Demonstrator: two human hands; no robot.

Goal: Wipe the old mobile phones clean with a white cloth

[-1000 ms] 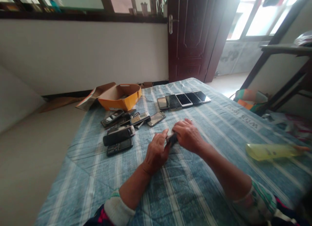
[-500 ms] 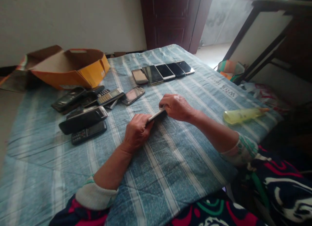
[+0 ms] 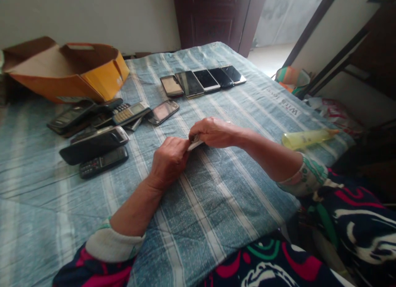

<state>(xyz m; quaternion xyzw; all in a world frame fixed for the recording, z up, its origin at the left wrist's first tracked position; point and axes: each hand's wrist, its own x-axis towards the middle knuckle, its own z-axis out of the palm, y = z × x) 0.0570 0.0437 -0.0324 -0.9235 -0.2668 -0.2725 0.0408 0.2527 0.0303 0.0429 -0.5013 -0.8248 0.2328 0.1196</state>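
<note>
My left hand (image 3: 170, 159) is closed around one end of a mobile phone (image 3: 195, 145), holding it tilted just above the cloth. Only a pale edge of that phone shows between my hands. My right hand (image 3: 215, 131) bends over the phone's other end, fingers curled and pinched. Something whitish shows at its fingers, too small to name. Beyond my hands, several smartphones (image 3: 206, 79) lie side by side in a row. A single touchscreen phone (image 3: 163, 111) rests nearer, beside a heap of older keypad phones (image 3: 131, 113).
An open yellow cardboard box (image 3: 102, 83) stands at the far left. On the right of the striped blue tablecloth (image 3: 216, 188) lies a yellowish translucent bottle (image 3: 306, 139). Past the table's right edge are a colourful basket (image 3: 292, 78) and plastic bags (image 3: 337, 114).
My right hand has moved left along the phone, close to my left hand, covering more of it. The view has shifted slightly, so the table's things sit higher and further left.
</note>
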